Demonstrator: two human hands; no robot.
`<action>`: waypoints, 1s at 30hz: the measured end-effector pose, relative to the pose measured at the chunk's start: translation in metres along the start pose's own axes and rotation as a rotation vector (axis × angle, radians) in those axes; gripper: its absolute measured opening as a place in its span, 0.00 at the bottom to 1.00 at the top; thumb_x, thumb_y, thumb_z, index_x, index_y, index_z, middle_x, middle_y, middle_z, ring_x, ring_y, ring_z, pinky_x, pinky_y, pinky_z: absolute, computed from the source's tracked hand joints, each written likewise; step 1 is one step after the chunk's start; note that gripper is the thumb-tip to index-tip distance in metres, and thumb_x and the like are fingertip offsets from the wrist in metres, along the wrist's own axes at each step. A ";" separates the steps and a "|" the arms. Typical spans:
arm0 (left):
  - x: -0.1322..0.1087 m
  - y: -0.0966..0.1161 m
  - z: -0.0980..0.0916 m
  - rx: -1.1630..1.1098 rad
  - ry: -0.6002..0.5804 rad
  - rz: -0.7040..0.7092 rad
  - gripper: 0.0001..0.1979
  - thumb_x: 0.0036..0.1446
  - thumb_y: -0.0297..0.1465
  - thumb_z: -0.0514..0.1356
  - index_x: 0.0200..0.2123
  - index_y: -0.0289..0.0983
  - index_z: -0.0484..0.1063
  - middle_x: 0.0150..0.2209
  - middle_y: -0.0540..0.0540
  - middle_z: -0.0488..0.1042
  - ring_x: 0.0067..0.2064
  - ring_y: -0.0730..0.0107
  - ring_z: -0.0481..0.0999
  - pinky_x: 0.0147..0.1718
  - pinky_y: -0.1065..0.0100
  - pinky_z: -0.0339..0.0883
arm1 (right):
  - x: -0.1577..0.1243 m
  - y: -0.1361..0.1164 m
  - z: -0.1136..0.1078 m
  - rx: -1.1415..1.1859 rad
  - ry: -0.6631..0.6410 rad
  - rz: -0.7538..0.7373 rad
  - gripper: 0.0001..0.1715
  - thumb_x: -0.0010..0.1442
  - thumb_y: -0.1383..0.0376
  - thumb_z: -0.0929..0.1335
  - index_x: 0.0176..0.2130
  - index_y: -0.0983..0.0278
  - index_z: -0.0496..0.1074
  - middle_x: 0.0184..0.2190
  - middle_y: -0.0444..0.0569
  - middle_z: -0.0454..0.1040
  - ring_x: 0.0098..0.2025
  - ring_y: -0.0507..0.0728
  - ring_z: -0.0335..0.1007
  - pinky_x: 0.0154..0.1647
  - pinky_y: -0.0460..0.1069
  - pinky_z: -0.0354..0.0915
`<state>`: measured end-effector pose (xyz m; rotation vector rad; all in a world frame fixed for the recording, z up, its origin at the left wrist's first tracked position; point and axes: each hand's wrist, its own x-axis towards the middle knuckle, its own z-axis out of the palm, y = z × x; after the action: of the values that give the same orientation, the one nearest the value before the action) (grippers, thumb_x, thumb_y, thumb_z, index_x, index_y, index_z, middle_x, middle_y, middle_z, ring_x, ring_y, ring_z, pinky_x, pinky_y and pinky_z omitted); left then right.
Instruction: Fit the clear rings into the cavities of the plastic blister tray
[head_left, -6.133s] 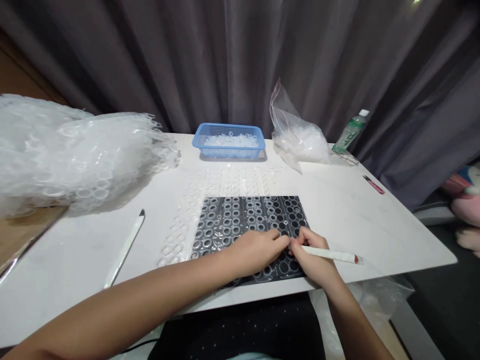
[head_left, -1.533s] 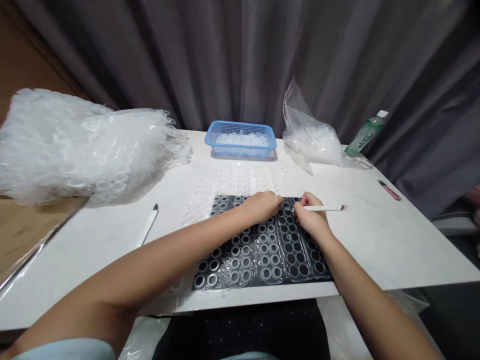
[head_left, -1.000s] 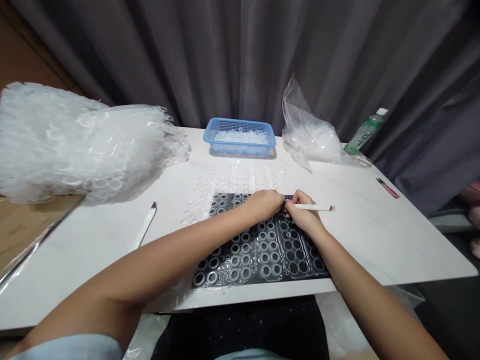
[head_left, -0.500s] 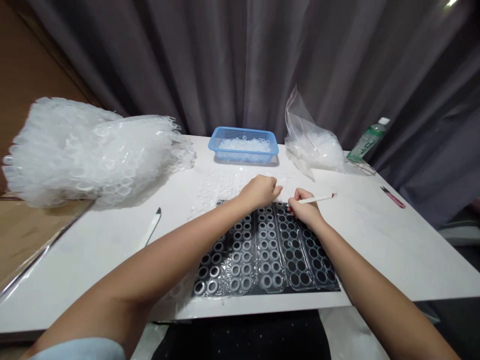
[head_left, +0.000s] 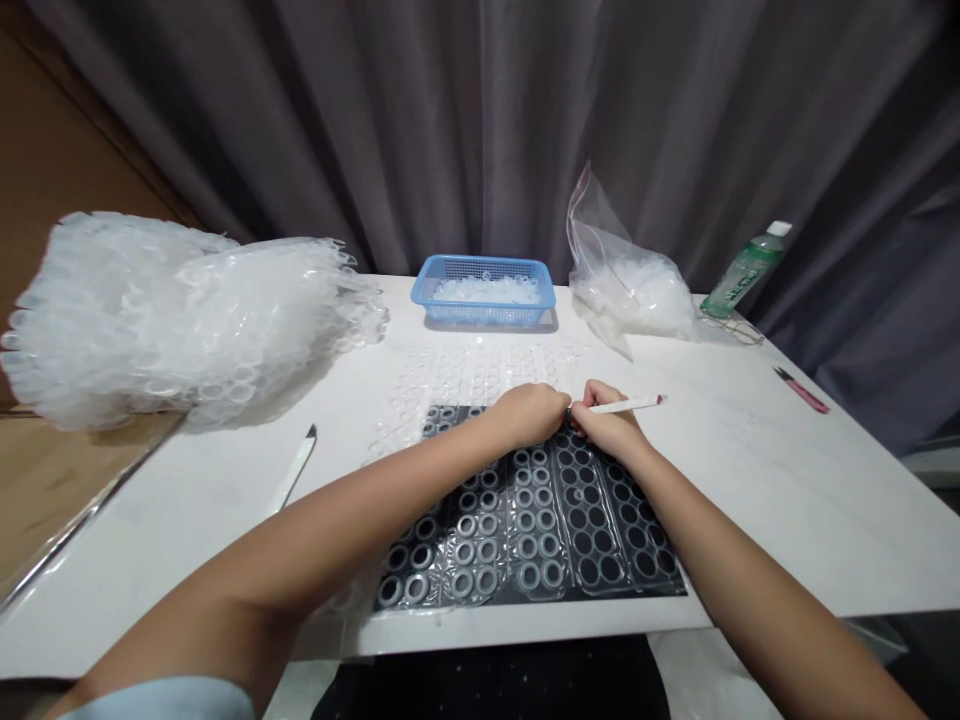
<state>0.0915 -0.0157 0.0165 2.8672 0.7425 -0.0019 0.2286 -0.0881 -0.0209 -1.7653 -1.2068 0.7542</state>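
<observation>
My right hand (head_left: 611, 418) is closed around a slim white pen-like tool (head_left: 628, 405) with a reddish end pointing right; its working tip is between my hands. Close beside it, my left hand (head_left: 534, 414) is closed, fingertips near the tool's tip. What the left fingers pinch, if anything, is hidden. Both hands are over the far edge of a black mat (head_left: 510, 603). Clear plastic strips (head_left: 529, 520) with paired round cells lie on the mat. Pale rings sit in the left and middle strips; the right strips show mostly dark circles, with one small ring (head_left: 578, 494).
More clear strips (head_left: 420, 385) lie behind the mat. A blue basket (head_left: 487, 313) holds small clear pieces. A large heap of clear plastic (head_left: 187, 320) stands left, a zip bag (head_left: 637, 290) and bottle (head_left: 746, 268) right. Pink-handled snippers (head_left: 802, 390) and another white tool (head_left: 295, 470) lie on the table.
My left hand has lowered and moved right toward my right hand, its fingers now close to the tool's tip. The view has shifted slightly.
</observation>
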 end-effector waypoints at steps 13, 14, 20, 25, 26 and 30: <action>0.016 -0.017 -0.026 0.010 0.143 -0.139 0.17 0.61 0.39 0.51 0.33 0.33 0.73 0.32 0.39 0.74 0.37 0.59 0.74 0.35 0.64 0.63 | 0.024 0.000 0.004 0.041 0.026 -0.011 0.09 0.46 0.65 0.63 0.21 0.60 0.54 0.13 0.38 0.64 0.18 0.52 0.62 0.17 0.45 0.53; 0.015 -0.017 -0.021 0.040 0.116 -0.134 0.15 0.61 0.37 0.51 0.34 0.33 0.72 0.34 0.38 0.74 0.39 0.58 0.74 0.36 0.64 0.63 | 0.024 0.001 0.004 0.034 0.021 -0.008 0.08 0.46 0.65 0.62 0.21 0.60 0.55 0.14 0.38 0.65 0.18 0.52 0.62 0.17 0.45 0.53; 0.013 -0.015 -0.005 0.028 0.004 -0.057 0.11 0.60 0.31 0.51 0.44 0.37 0.68 0.37 0.41 0.75 0.38 0.59 0.75 0.34 0.65 0.64 | 0.026 0.004 0.004 -0.035 -0.004 -0.005 0.09 0.47 0.64 0.63 0.22 0.60 0.54 0.14 0.38 0.65 0.18 0.52 0.62 0.18 0.45 0.54; 0.017 -0.015 -0.001 0.020 0.003 -0.045 0.10 0.60 0.32 0.52 0.37 0.35 0.71 0.36 0.40 0.75 0.38 0.59 0.75 0.34 0.64 0.64 | 0.025 0.002 0.002 -0.091 -0.015 -0.004 0.09 0.47 0.65 0.63 0.22 0.60 0.54 0.14 0.38 0.63 0.18 0.51 0.60 0.18 0.45 0.51; 0.017 -0.016 -0.005 0.019 0.018 -0.059 0.11 0.61 0.32 0.51 0.37 0.34 0.71 0.37 0.40 0.75 0.38 0.60 0.75 0.34 0.64 0.64 | 0.025 0.001 0.002 -0.096 -0.015 -0.011 0.09 0.47 0.65 0.63 0.22 0.60 0.54 0.14 0.38 0.63 0.18 0.51 0.59 0.18 0.45 0.50; 0.021 -0.027 -0.024 -0.037 0.189 -0.193 0.17 0.66 0.33 0.42 0.40 0.32 0.68 0.37 0.39 0.75 0.38 0.63 0.74 0.36 0.65 0.64 | 0.026 -0.002 0.000 -0.068 0.033 -0.064 0.09 0.46 0.66 0.63 0.21 0.60 0.54 0.15 0.38 0.61 0.21 0.51 0.58 0.20 0.45 0.51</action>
<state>0.0954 0.0222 0.0346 2.7756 1.0407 0.2570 0.2368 -0.0631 -0.0198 -1.7778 -1.2743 0.6518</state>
